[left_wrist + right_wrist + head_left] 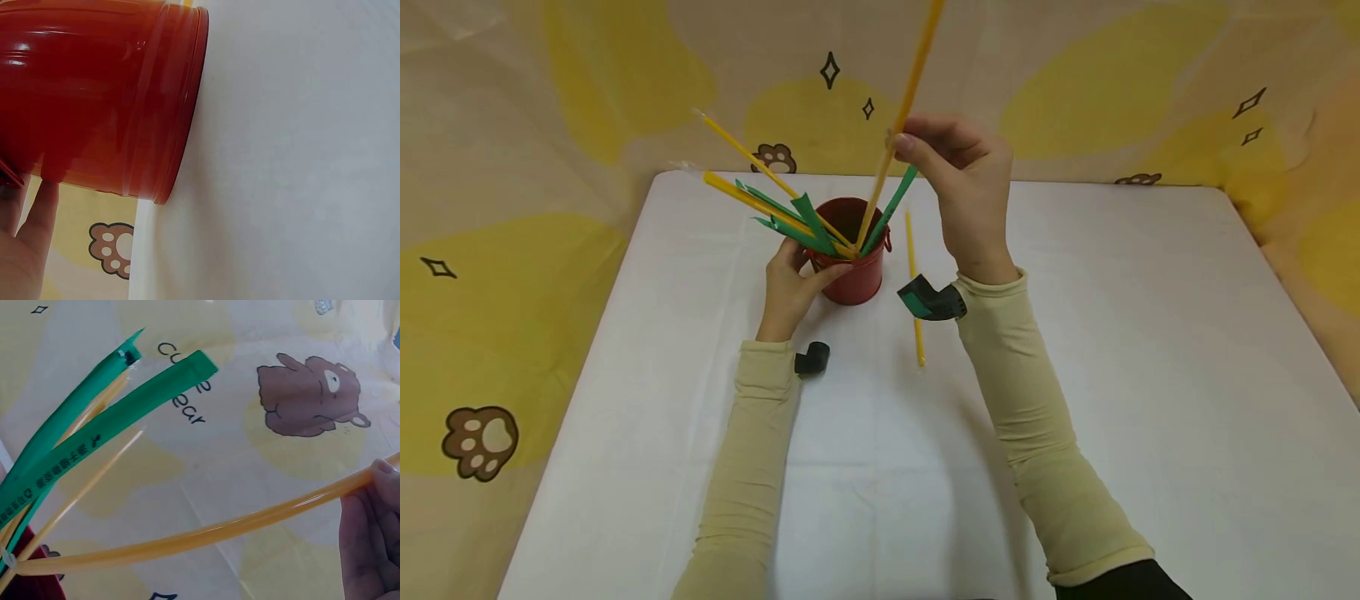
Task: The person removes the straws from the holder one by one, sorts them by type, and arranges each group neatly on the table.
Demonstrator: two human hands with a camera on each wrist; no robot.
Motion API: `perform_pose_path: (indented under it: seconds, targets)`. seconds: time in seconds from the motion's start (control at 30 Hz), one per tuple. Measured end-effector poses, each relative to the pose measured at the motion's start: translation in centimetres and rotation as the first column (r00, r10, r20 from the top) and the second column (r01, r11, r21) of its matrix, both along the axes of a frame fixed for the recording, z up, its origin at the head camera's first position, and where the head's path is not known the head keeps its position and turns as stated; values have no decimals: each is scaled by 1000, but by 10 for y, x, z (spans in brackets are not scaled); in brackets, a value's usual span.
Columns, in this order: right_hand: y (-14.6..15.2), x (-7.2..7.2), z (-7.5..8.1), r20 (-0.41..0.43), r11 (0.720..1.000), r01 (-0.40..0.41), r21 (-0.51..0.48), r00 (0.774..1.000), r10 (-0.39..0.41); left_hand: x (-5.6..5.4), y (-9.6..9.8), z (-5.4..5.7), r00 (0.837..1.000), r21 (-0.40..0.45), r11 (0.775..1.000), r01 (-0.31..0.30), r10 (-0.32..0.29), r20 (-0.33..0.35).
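A small red bucket [859,285] stands upright on the white tabletop. My left hand [786,293] holds its left side near the rim, thumb across the front; the left wrist view shows fingers [40,219] against the bucket wall. Between thumb and fingers, my right hand [973,192] pinches a long yellow straw [917,71], whose lower end is at the bucket's mouth. In the right wrist view this straw [187,542] bends slightly. Several green paper-wrapped straws [897,207] and yellow straws [741,193] lean out of the bucket, mostly leftward.
One yellow straw [919,343] lies on the white tabletop [1150,375] right of the bucket, partly hidden by the right wrist's black camera mount [932,300]. A patterned yellow and beige cloth [1075,83] hangs behind the table.
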State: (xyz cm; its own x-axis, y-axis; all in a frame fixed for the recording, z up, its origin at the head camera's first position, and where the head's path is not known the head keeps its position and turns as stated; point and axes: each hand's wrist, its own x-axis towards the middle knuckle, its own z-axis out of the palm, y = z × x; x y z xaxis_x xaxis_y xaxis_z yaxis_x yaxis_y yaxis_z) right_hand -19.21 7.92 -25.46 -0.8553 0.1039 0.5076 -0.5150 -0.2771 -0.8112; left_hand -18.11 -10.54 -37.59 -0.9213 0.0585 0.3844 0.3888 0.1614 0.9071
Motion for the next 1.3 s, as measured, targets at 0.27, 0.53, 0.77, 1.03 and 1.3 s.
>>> perform_pose_path:
  seconds: [0.27, 0.53, 0.77, 1.03, 1.3]
  targets:
    - [15, 4, 4, -46, 993, 2, -120, 999, -8, -1, 0, 0, 1000, 8, 1000, 5, -5, -12]
    - [32, 6, -5, -44, 989, -33, -143, 999, 27, -2, 0, -2, 999, 16, 1000, 10, -10, -47]
    - [44, 8, -15, -2, 996, -7, -93, 1000, 7, -3, 0, -2, 998, 30, 999, 17, -15, -58]
    - [58, 9, -30, 52, 999, 12, -30, 999, -11, -2, 1, 0, 998, 31, 999, 22, -21, -53]
    - [70, 13, -41, 210, 999, -14, -42, 977, 22, -1, -1, 0, 998, 24, 1000, 17, -16, -53]
